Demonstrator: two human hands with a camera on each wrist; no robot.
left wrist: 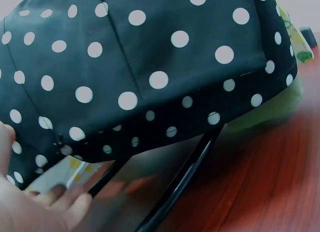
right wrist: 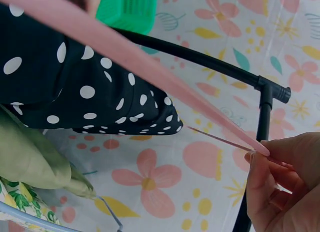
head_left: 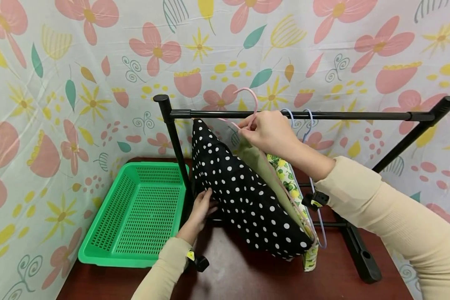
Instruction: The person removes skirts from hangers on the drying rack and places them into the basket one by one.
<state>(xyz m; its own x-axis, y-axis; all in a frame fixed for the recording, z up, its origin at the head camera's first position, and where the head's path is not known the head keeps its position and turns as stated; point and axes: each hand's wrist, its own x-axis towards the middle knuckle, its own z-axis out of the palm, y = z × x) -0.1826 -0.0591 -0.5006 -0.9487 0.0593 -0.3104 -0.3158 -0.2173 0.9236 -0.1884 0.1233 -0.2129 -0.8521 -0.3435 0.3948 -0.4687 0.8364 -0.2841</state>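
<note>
**Level the hanger before trusting the rail**

The right hand pinches the pink hanger near the base of its hook, which rises above the rail, nearer the rail's left end than its right. The black cloth hangs tilted on it, below the rail. The left hand has its thumb on the cloth's left edge and fingers behind (pinching or merely propping, I cannot tell).

This looks like a hanging step. I would level the hanger, turn the hook's opening across the rail, and support the cloth until the hook bears the weight; haste could snag the green cloth or lemon cloth beside it.

The worktop is reddish brown, with a green basket by its left edge. Flowered sheeting lines the back and sides.
</note>
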